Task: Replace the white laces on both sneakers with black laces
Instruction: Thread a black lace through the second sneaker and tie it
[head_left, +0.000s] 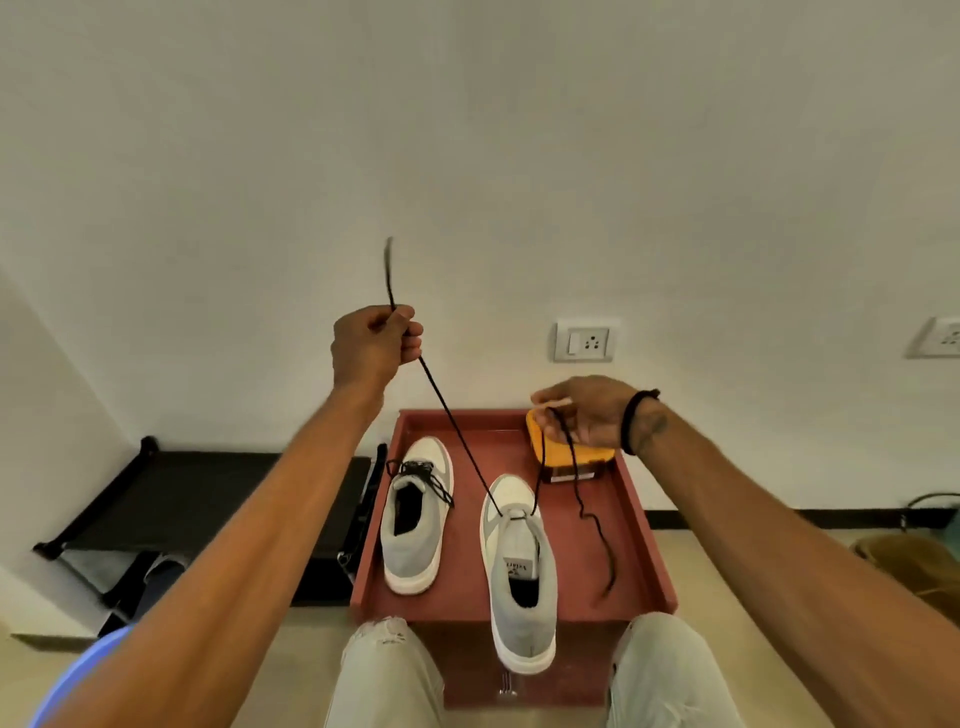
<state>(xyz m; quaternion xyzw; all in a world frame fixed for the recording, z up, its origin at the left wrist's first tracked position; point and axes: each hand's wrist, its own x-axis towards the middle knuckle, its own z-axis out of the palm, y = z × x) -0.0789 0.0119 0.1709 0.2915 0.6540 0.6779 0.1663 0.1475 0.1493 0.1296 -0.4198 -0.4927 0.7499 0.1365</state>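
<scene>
Two grey-and-white sneakers stand on a red table. The left sneaker carries a black lace, tied loosely. The right sneaker has a black lace threaded through its lowest eyelets only. My left hand is raised above the table, fist shut on one end of that lace, pulling it taut; the tip sticks up above the fist. My right hand pinches the other end, whose slack tail curls down onto the table at the right.
An orange box lies at the table's far right, partly under my right hand. A black low shelf stands left of the table, with a shoe beneath. Wall sockets are behind. My knees are at the near edge.
</scene>
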